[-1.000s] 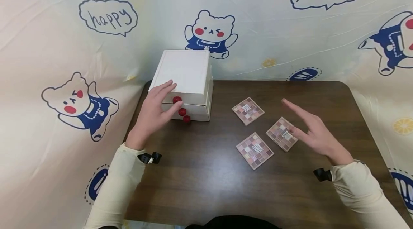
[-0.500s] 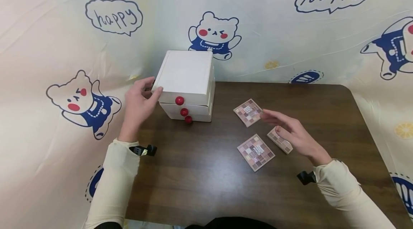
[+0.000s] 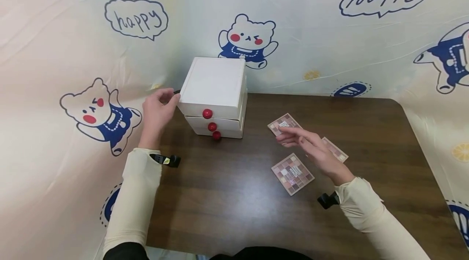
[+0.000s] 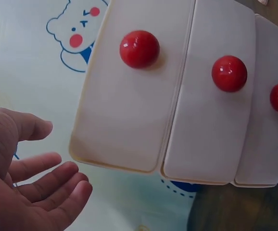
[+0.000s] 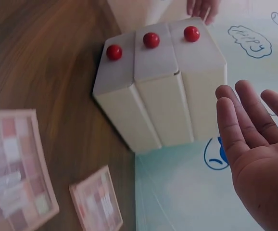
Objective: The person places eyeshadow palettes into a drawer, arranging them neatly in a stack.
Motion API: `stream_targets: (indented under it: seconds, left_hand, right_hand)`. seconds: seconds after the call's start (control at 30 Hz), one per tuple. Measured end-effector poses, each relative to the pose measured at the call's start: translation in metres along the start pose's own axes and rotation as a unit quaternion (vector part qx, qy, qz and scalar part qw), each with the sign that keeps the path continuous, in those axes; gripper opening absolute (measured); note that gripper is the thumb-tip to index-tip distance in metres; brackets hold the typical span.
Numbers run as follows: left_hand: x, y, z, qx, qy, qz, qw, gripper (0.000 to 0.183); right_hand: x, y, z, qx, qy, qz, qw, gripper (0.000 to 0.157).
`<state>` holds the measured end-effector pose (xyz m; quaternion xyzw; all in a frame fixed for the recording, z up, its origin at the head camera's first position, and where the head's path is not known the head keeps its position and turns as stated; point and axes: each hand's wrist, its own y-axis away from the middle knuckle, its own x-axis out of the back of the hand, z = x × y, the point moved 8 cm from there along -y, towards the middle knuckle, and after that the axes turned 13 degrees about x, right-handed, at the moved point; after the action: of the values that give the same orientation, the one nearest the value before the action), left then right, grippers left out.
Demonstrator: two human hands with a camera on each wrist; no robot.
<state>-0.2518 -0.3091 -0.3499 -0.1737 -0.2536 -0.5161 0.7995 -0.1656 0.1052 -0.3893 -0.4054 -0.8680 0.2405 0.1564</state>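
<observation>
A white box of three stacked drawers [image 3: 214, 83] stands at the back left of the table, with a round red knob [image 4: 139, 49] on each drawer front. My left hand [image 3: 156, 114] is just off the box's left side, near the top drawer. Its fingers are loosely bent and nothing is in them; the left wrist view shows a gap to the drawer corner. My right hand [image 3: 313, 151] hovers with fingers extended, its palm bare in the right wrist view. Below and around it lie three square pinkish checkered palettes: one in front [image 3: 293, 174], one behind [image 3: 285, 122] and one partly hidden [image 3: 337, 150].
The dark wooden table [image 3: 227, 207] has a rounded far right corner. A pale printed cloth [image 3: 300, 36] with bears and "happy" bubbles hangs behind it and at both sides. A small black device [image 3: 329, 200] is strapped to each wrist.
My left hand has gone from in front of the drawer knobs to the box's left side. My right hand has moved left over the palettes. The view has shifted slightly.
</observation>
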Motion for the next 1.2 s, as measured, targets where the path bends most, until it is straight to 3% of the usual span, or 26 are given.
stream_targets:
  seconds: [0.13,0.3,0.6,0.83,1.03,1.2]
  left_hand:
    - [-0.005,-0.008,-0.011,0.032,0.005,-0.019,0.9993,0.046]
    - [-0.011,-0.016,-0.021,0.072,0.043,-0.056,0.9949,0.048]
    - [-0.016,-0.026,-0.027,0.11,0.091,-0.093,0.9853,0.05]
    - [-0.016,-0.032,-0.03,0.126,0.075,-0.124,0.9813,0.051]
    - [-0.016,-0.036,-0.033,0.146,0.077,-0.142,0.9759,0.053]
    - [-0.017,-0.037,-0.032,0.155,0.083,-0.151,0.9728,0.055]
  right_hand:
    - [-0.006,-0.008,0.009,0.023,-0.059,0.023,0.998,0.057]
    - [-0.014,-0.012,0.023,0.028,-0.11,0.05,0.992,0.055]
    - [-0.033,-0.017,0.045,0.0,-0.146,0.072,0.987,0.054]
    - [-0.049,-0.028,0.059,-0.053,-0.142,0.103,0.983,0.044]
    - [-0.059,-0.04,0.076,-0.14,-0.138,0.185,0.963,0.045]
    - [-0.067,-0.051,0.088,-0.178,-0.159,0.227,0.944,0.034]
